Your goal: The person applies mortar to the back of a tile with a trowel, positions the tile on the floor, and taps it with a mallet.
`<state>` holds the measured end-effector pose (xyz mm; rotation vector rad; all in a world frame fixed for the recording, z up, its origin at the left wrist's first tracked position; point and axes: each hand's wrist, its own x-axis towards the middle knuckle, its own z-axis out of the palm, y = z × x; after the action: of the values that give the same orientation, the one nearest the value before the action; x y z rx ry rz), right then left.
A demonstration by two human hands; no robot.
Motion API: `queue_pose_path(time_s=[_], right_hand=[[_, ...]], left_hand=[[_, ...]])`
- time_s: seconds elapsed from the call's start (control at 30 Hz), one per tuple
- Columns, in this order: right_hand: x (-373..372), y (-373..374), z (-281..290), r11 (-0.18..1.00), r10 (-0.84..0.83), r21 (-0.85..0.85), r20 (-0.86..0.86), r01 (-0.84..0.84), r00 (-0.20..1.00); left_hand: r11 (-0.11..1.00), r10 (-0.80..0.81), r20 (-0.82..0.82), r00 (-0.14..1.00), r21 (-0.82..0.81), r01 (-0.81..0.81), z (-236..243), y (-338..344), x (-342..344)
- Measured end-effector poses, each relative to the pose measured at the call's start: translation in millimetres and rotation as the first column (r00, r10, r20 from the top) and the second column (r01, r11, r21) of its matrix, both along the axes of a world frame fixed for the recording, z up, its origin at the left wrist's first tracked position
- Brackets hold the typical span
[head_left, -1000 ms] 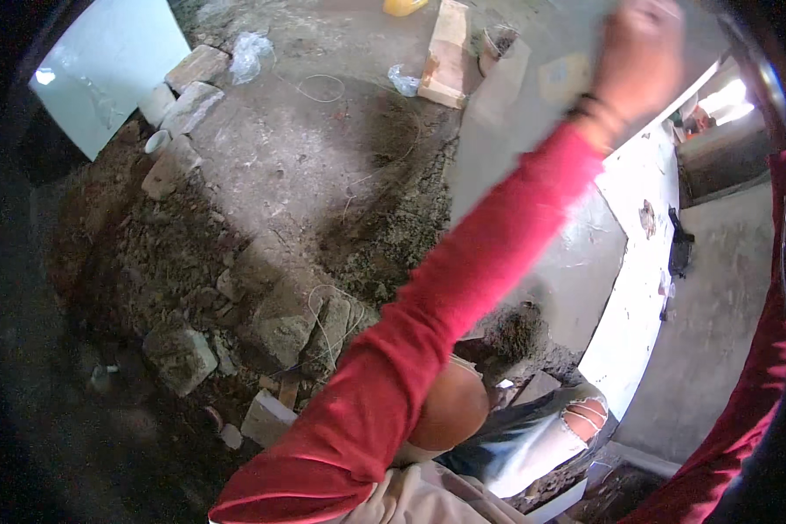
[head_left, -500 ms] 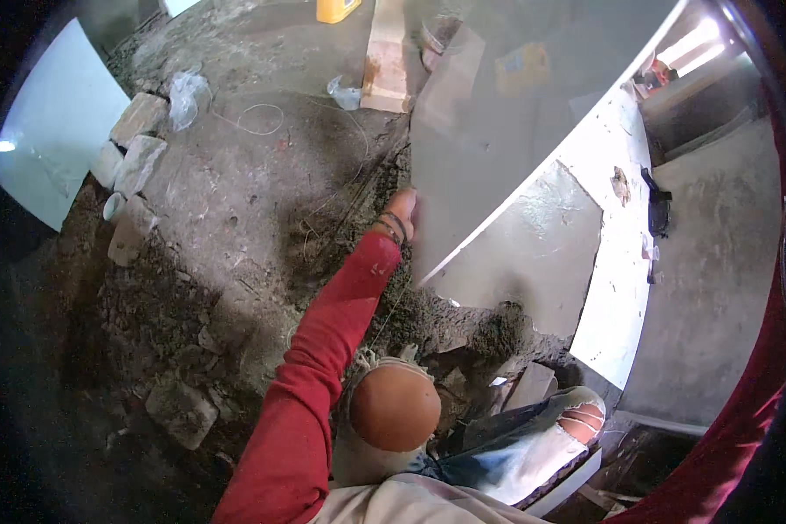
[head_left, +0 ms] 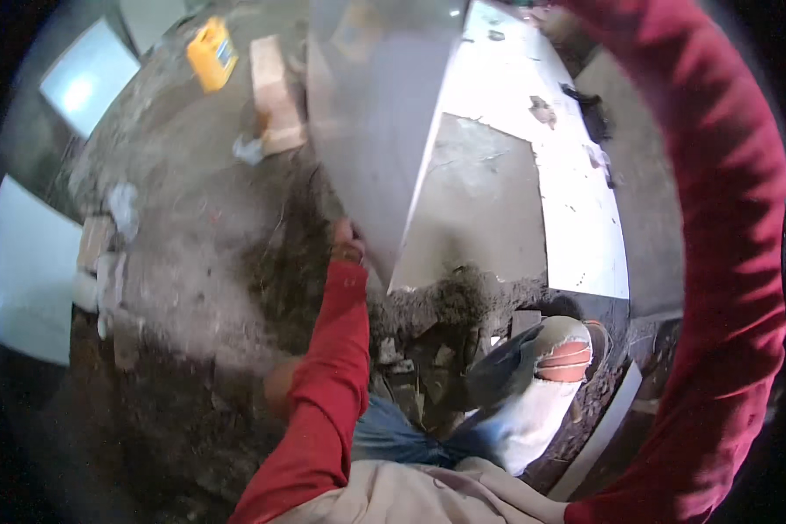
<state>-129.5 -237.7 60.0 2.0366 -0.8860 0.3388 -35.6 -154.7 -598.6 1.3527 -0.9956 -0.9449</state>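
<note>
A large, glossy grey tile (head_left: 375, 131) stands tilted up from the ground, its face mirroring things around it. My left hand (head_left: 345, 236) grips its lower left edge, the fingers partly hidden. My right arm (head_left: 725, 210), in a red sleeve, rises along the right side and bends over toward the top; its hand cannot be seen. Beside the tile's right edge spreads a smooth, wet-looking grey mortar bed (head_left: 485, 188). Rough dark mortar (head_left: 463, 295) is heaped along the bed's near edge.
A white tile (head_left: 581, 236) with dark specks lies right of the bed. At the far left are a yellow jug (head_left: 211, 54), a brick-like block (head_left: 277, 96) and a clear plastic bag (head_left: 249, 150). Two pale panels stand left, the nearer one (head_left: 31, 271) beside stacked blocks (head_left: 94, 244).
The tile has swung more upright and leftward in view, showing more of the mortar bed. My left hand stays at its edge. My right arm has come up into view, and the view has shifted.
</note>
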Motion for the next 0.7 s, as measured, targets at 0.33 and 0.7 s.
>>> queue_pose_path(time_s=[0.33, 0.7], right_hand=[[-119.6, 19.4, 19.0, 0.962, -0.213, 0.185, 0.050, 0.200, 0.976], [-469.2, 67.7, -299.0, 0.722, -0.658, 0.563, 0.738, 0.403, 0.148]], left_hand=[[0.864, 0.494, -0.713, 0.496, 0.468, -0.187, 38.2, -41.7, -40.9], [0.763, 0.625, -0.108, 0.773, 0.291, -0.577, 199.8, -26.8, -26.3]])
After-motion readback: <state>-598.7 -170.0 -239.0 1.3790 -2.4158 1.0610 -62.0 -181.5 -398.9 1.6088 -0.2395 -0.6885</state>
